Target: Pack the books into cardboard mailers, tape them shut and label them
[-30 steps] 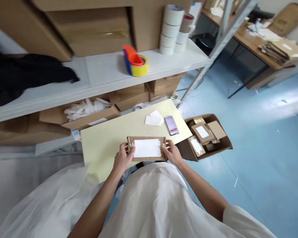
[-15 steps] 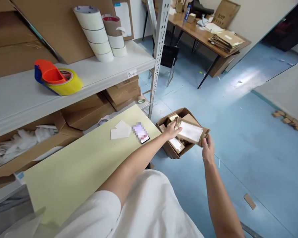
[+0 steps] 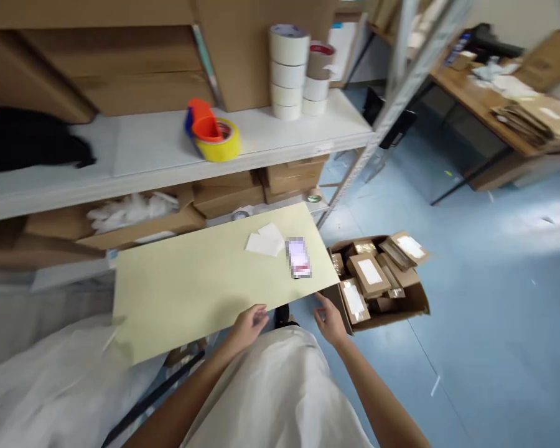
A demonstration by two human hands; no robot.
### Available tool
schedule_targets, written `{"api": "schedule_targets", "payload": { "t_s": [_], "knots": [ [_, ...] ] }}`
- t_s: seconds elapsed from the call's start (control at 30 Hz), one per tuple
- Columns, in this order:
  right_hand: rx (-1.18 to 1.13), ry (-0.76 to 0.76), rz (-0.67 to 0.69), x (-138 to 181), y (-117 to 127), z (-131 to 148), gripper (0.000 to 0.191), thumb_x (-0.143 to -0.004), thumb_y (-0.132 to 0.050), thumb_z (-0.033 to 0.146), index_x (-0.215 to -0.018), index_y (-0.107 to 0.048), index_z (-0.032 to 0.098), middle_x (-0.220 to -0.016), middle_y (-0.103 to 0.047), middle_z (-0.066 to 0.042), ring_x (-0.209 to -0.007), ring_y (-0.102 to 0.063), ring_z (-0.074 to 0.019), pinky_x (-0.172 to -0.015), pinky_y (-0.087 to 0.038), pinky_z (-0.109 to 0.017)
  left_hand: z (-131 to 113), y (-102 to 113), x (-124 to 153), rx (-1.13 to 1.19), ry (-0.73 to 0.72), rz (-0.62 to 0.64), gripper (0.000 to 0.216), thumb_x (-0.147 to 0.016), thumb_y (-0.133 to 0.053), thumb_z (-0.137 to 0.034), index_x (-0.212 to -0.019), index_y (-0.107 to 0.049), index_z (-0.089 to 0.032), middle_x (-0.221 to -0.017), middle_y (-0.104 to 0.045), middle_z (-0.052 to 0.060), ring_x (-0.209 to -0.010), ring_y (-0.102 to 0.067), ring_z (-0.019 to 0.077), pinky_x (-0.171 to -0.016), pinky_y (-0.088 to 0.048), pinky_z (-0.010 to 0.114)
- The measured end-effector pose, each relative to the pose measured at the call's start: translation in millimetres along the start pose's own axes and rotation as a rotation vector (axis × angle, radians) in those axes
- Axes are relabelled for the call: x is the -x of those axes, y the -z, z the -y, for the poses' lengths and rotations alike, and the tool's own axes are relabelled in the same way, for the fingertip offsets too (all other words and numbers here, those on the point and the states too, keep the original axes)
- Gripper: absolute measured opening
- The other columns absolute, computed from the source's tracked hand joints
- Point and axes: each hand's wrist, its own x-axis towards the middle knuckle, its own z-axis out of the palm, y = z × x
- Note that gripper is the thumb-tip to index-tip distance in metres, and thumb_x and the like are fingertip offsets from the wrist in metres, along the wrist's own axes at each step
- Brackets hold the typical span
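Note:
My left hand [image 3: 250,326] hovers at the front edge of the pale yellow tabletop [image 3: 191,283], fingers loosely bent and nothing in them. Beside the table's right corner, my right hand [image 3: 330,318] is also free, its index finger stretched out. Just right of it stands a cardboard carton [image 3: 413,306] filled with several labelled parcels. One parcel [image 3: 405,249] leans on the carton's far right rim. On the tabletop lie a phone [image 3: 298,257] with a blurred screen and some white paper slips [image 3: 266,240].
A metal shelf [image 3: 144,146] behind the table carries stacked tape rolls [image 3: 288,73], a tape dispenser [image 3: 213,134] and black cloth [image 3: 28,142]. Its upright post [image 3: 392,106] rises behind the carton. A wooden desk [image 3: 485,115] with flat cardboard stands at the back right.
The parcel held in both hands was let go and now rests at the carton's rim. Both hands came back to the table's front edge, and my view turned left.

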Motion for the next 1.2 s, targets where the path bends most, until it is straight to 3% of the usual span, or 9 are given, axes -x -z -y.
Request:
{"api": "schedule_targets", "payload": {
  "t_s": [0.1,0.23,0.37,0.5,0.63,0.83,1.03,1.2],
  "knots": [
    [0.120,0.187,0.292,-21.7,-18.5,17.2,0.046,-0.084,-0.042,0.023,-0.130,-0.048,0.019,-0.116,-0.064,-0.012,-0.082,-0.069,-0.0206,-0.082,-0.055,-0.041,53.8,34.9,58.6,-0.033,0.244,-0.247,0.040,-0.081,-0.049,-0.036,-0.114,-0.058,-0.016,-0.113,-0.067,0.012,-0.098,-0.065,0.0220,-0.088,-0.051,0.036],
    [0.238,0.411,0.589,-61.3,-45.0,45.3,0.038,-0.087,-0.040,0.026,-0.119,-0.059,0.024,-0.105,-0.070,-0.008,-0.086,-0.069,-0.0232,-0.080,-0.056,-0.041,84.9,46.2,130.4,-0.068,0.503,-0.433,0.044,-0.081,-0.049,-0.036,-0.119,-0.056,-0.015,-0.121,-0.062,0.016,-0.105,-0.063,0.0262,-0.089,-0.050,0.039],
    [0.305,0.613,0.733,-89.8,-86.4,89.9,0.034,-0.089,-0.038,0.032,-0.106,-0.066,0.029,-0.102,-0.071,-0.006,-0.087,-0.069,-0.0248,-0.079,-0.056,-0.043,99.8,37.7,176.9,0.041,0.576,-0.576,0.042,-0.080,-0.051,-0.034,-0.119,-0.057,-0.019,-0.115,-0.065,0.012,-0.103,-0.063,0.0250,-0.087,-0.050,0.037],
    [0.340,0.778,0.793,-87.1,-141.2,151.3,0.035,-0.089,-0.038,0.036,-0.105,-0.067,0.025,-0.102,-0.071,-0.008,-0.089,-0.069,-0.0253,-0.081,-0.055,-0.044,126.0,39.6,218.0,0.092,0.603,-0.764,0.032,-0.080,-0.050,-0.031,-0.110,-0.060,-0.022,-0.106,-0.068,0.009,-0.095,-0.066,0.0224,-0.085,-0.050,0.035],
    [0.380,0.875,0.867,-49.3,-209.3,212.5,0.036,-0.090,-0.037,0.036,-0.107,-0.066,0.023,-0.105,-0.071,-0.008,-0.092,-0.068,-0.0244,-0.084,-0.054,-0.042,166.8,61.0,269.9,0.129,0.594,-0.945,0.030,-0.082,-0.049,-0.030,-0.107,-0.061,-0.020,-0.108,-0.068,0.009,-0.093,-0.066,0.0236,-0.084,-0.050,0.036],
    [0.543,1.042,1.125,45.9,-317.5,285.9,0.037,-0.090,-0.037,0.031,-0.112,-0.066,0.023,-0.103,-0.072,-0.007,-0.093,-0.067,-0.0237,-0.085,-0.052,-0.041,235.7,89.1,361.6,0.186,0.671,-1.221,0.034,-0.085,-0.046,-0.034,-0.111,-0.060,-0.016,-0.103,-0.069,0.010,-0.094,-0.065,0.0215,-0.087,-0.049,0.034],
    [0.522,1.172,1.421,132.9,-402.0,345.5,0.035,-0.088,-0.040,0.025,-0.110,-0.067,0.024,-0.109,-0.070,-0.006,-0.100,-0.065,-0.0225,-0.088,-0.050,-0.038,288.6,77.5,438.2,0.185,0.881,-1.328,0.036,-0.086,-0.045,-0.035,-0.112,-0.060,-0.016,-0.111,-0.065,0.012,-0.104,-0.061,0.0251,-0.093,-0.047,0.038],
    [0.436,1.048,1.650,183.5,-450.4,368.5,0.031,-0.084,-0.047,0.025,-0.109,-0.066,0.022,-0.103,-0.070,-0.006,-0.090,-0.065,-0.0197,-0.085,-0.051,-0.036,307.2,64.1,463.0,0.327,0.976,-1.307,0.040,-0.085,-0.048,-0.035,-0.117,-0.058,-0.012,-0.117,-0.062,0.016,-0.111,-0.057,0.0270,-0.097,-0.044,0.039]
  ]
}}
